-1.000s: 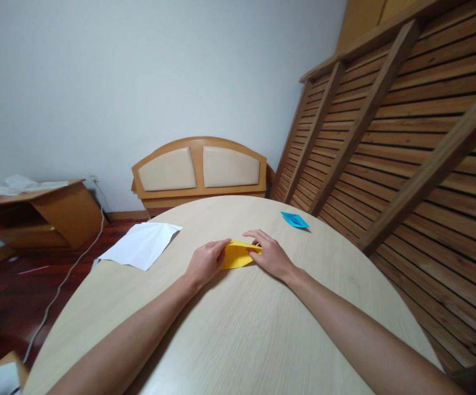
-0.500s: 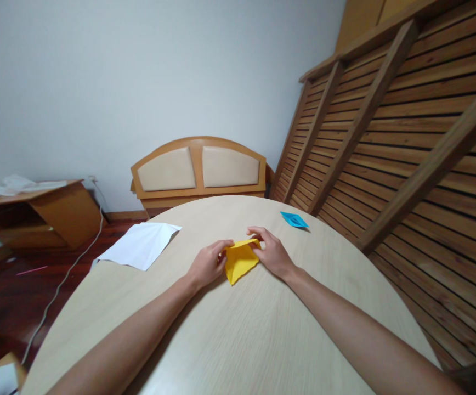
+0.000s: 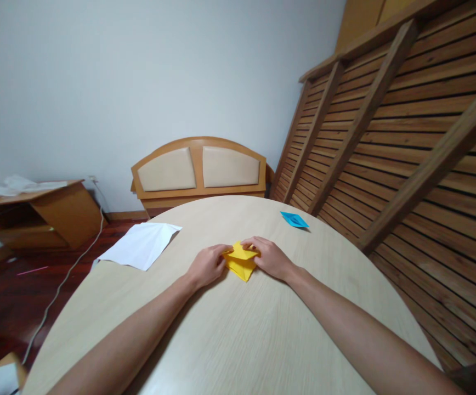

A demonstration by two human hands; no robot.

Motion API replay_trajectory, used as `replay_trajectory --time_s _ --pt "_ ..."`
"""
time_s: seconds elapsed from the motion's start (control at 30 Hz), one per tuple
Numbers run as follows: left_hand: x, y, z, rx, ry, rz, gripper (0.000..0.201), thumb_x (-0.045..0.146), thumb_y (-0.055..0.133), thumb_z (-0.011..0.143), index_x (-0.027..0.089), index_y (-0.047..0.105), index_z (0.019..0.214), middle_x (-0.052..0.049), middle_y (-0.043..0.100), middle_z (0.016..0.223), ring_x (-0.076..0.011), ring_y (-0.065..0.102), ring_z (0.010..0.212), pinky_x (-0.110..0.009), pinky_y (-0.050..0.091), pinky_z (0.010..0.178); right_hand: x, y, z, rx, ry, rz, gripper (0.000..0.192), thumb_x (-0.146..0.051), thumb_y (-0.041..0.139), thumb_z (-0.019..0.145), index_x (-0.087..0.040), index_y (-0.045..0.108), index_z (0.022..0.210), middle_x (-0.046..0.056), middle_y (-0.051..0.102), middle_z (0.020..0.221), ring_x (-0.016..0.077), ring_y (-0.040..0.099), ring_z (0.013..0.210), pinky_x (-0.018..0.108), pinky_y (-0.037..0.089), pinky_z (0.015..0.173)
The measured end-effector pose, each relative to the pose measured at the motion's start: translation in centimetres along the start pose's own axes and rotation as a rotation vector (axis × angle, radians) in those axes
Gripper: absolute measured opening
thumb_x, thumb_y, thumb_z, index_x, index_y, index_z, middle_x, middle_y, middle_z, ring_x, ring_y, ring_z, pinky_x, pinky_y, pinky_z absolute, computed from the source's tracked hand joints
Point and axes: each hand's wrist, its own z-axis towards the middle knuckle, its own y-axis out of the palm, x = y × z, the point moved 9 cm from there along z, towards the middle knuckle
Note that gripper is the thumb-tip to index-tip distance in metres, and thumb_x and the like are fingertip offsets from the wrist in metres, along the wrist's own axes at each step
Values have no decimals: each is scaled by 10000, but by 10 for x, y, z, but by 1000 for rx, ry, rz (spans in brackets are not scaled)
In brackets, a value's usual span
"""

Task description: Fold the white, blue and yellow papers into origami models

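Observation:
A folded sheet of yellow paper (image 3: pixel 241 266) is between my hands, over the middle of the round table. Its upper part lies as a flap, and one corner points toward me. My left hand (image 3: pixel 208 264) is closed on the paper's left edge, thumb and fingers pinching it. On the right side my right hand (image 3: pixel 271 258) grips the paper, its fingers curled over the top of the flap. A folded blue paper boat (image 3: pixel 294 220) rests farther back on the table, right of my right hand.
White paper sheets (image 3: pixel 139 245) lie at the table's left edge. The pale wooden table (image 3: pixel 238 340) has a curved rim. Behind it stands a padded headboard (image 3: pixel 199 167), and slatted wooden panels (image 3: pixel 386 142) lean on the right. A wooden cabinet (image 3: pixel 67 214) stands at left.
The yellow paper has turned, and its upper part now shows as a flat flap with a peak at the back. My right hand's fingers have moved down onto it.

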Motion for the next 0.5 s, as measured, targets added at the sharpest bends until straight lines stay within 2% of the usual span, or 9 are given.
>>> replay_trajectory --time_s 0.1,0.23,0.33,0.43,0.5 --pt "0 1 0 -13 16 -10 449 54 459 775 203 675 1139 -39 703 1211 -199 660 1096 -328 501 996 -2 5 -1 -58 -40 -54 540 66 477 639 -201 636 1081 52 689 1052 201 621 1021 371 487 955" --pt "3 2 -1 -17 21 -10 431 70 427 824 195 678 1151 -43 680 1262 -193 631 1158 -336 466 1049 -2 10 -2 -114 -67 -75 413 10 585 702 -205 654 1047 56 696 1064 213 617 1023 380 482 955" --pt "6 3 -1 -32 41 10 385 164 404 931 181 644 1232 -63 659 1298 -197 605 1204 -345 447 1074 -8 14 -3 -174 -98 -76 356 -117 702 734 -207 657 1076 61 701 1073 226 616 1032 386 479 953" --pt "9 6 -1 -53 71 32 369 271 376 997 179 648 1229 -75 660 1293 -201 599 1210 -352 440 1079 -16 15 -5 -230 -104 -74 460 -311 794 717 -201 647 1139 72 697 1100 244 613 1046 400 473 963" --pt "11 7 -1 -67 98 43 361 290 392 1000 178 655 1220 -77 670 1274 -205 607 1186 -357 447 1067 -18 14 -5 -249 -94 -69 510 -409 794 726 -196 642 1164 81 691 1132 251 609 1068 406 467 978"
